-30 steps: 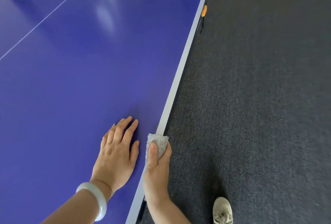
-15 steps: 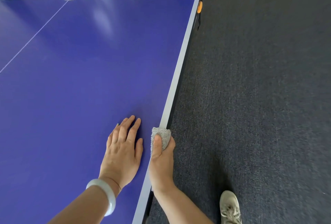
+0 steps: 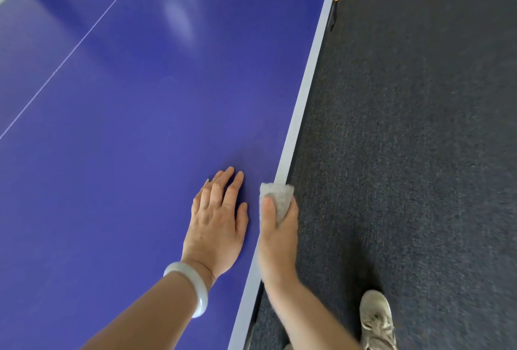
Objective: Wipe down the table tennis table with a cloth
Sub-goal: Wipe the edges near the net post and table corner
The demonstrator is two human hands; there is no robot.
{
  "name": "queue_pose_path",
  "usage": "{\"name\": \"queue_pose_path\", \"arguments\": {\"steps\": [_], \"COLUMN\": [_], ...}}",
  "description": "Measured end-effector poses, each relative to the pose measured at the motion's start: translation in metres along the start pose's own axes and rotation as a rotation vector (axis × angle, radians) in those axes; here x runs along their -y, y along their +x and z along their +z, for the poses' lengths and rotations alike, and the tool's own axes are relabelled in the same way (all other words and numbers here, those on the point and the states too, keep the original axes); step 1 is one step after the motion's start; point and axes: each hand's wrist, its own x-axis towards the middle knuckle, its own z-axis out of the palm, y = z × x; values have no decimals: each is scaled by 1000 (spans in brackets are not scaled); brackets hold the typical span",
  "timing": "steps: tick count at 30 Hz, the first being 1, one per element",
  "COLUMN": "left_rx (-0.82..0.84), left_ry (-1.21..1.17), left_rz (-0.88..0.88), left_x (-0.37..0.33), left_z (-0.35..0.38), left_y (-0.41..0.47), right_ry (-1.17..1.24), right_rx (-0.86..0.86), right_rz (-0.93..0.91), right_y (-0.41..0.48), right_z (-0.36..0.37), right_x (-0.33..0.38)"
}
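Down at the near right edge of the blue tabletop (image 3: 140, 126), the right hand (image 3: 277, 235) grips a small grey cloth (image 3: 277, 198), thumb on top, pressing it over the pale border strip (image 3: 305, 98); the left hand (image 3: 215, 226) lies flat just beside it, fingers straight and close together, palm on the blue surface; a pale bangle (image 3: 193, 285) circles that wrist; a light shoe (image 3: 376, 319) stands on the dark carpet (image 3: 419, 140).

right hand (image 3: 277, 240) holding cloth (image 3: 277, 198), table (image 3: 301, 103) edge
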Motion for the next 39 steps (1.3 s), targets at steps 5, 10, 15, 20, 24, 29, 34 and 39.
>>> {"name": "queue_pose_path", "arguments": {"steps": [5,10,15,20,24,29,34,39], "left_rx": [3,16,29,20,-3,-94,-54,-25], "left_ry": [0,-4,-7,-21,16,-3,20,35], "left_rz": [-7,-8,-23,-18,25,85,124,86], "left_x": [2,2,2,0,-3,-10,-40,-41], "left_z": [1,1,0,-1,-2,-14,-10,5], "left_y": [1,2,3,3,3,61,170,211], "right_ry": [8,-16,-53,-71,-90,-110,-94,-72], "right_rx": [47,43,16,81,97,74,62,62], "right_rz": [15,86,-7,3,105,73,62,22], "right_y": [23,136,39,51,150,154,154,153], "right_z": [2,6,3,-2,4,7,7,7], "right_x": [10,63,20,32,73,69,71,68]}}
